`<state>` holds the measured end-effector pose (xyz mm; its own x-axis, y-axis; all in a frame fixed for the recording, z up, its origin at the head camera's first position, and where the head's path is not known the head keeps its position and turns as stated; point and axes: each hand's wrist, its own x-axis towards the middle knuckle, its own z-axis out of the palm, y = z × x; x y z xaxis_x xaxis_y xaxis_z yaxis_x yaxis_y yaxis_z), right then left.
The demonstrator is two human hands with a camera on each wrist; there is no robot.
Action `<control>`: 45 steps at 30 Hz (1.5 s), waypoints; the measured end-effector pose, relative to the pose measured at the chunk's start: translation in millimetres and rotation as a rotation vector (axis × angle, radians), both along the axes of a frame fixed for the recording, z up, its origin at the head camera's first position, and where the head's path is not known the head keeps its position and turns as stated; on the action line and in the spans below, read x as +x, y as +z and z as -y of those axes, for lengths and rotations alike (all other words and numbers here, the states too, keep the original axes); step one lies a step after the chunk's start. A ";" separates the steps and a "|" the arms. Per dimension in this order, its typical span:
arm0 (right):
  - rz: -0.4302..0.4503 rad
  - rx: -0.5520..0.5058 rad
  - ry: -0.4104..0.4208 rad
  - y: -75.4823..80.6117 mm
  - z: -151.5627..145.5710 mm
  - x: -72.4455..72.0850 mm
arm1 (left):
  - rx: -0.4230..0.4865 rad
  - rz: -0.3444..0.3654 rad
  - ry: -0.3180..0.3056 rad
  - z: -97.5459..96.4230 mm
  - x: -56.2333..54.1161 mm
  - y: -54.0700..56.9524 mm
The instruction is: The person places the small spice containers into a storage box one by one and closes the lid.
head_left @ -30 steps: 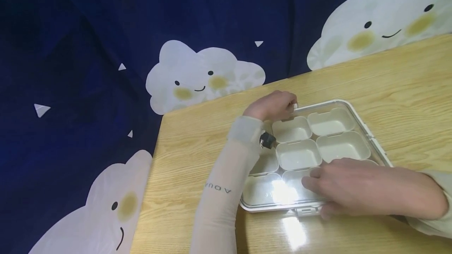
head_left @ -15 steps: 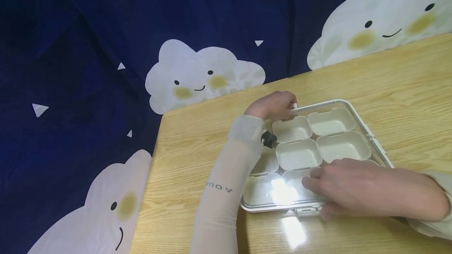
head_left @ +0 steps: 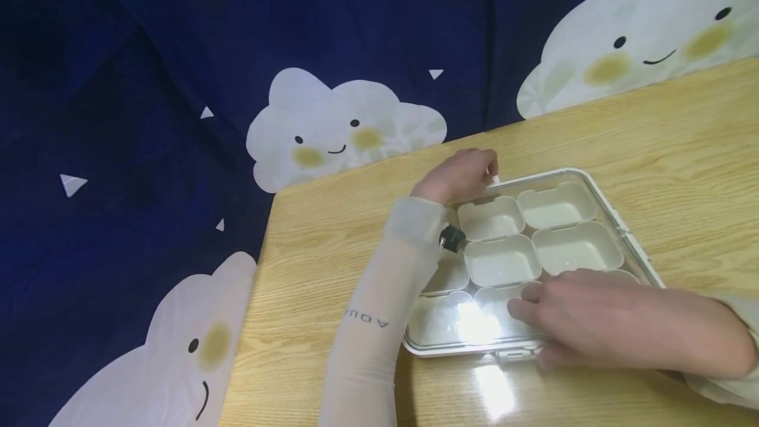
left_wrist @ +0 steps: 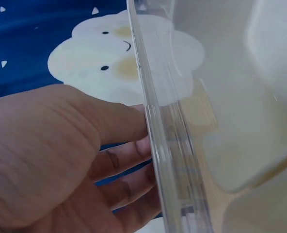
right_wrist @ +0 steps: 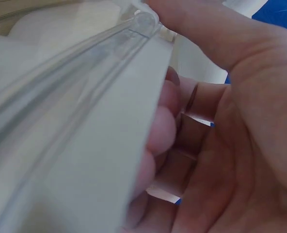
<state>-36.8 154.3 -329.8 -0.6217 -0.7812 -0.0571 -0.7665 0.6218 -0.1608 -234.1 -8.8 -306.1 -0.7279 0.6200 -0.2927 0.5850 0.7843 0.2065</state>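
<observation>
A flat storage box point(head_left: 536, 232) with a clear lid, white rim and several pale cups point(head_left: 503, 261) inside is at the wooden table. At its far left corner my left hand point(head_left: 459, 173) grips the edge, beside a small white tab point(head_left: 495, 180). In the left wrist view the thumb meets the clear rim point(left_wrist: 155, 131) and the other fingertips touch the side below it. My right hand point(head_left: 584, 318) holds the near side, next to a white latch point(head_left: 514, 353). In the right wrist view its fingers point(right_wrist: 160, 131) curl against the white wall, with the thumb up by the rim.
The wooden table point(head_left: 308, 269) extends left and right of the box. Behind it hangs a dark blue curtain point(head_left: 178, 31) printed with smiling clouds. A small black camera point(head_left: 452, 238) on my left wrist overlaps the box in the head view.
My left hand has risen very slightly at the far corner, and a little more of the white tab shows. The right hand and the box stay practically in place.
</observation>
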 end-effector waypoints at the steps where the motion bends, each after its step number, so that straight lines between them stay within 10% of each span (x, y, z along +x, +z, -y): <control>1: 0.002 0.004 0.000 -0.2 0.1 0.0 | -0.001 -0.009 0.002 -0.2 1.0 -0.2; 24: -0.048 -0.054 0.001 -6.7 2.7 5.7 | 0.048 0.105 -0.072 9.2 8.9 0.3; 45: 0.020 -0.062 -0.020 -10.4 12.5 3.3 | 0.055 0.129 -0.014 14.6 5.3 2.0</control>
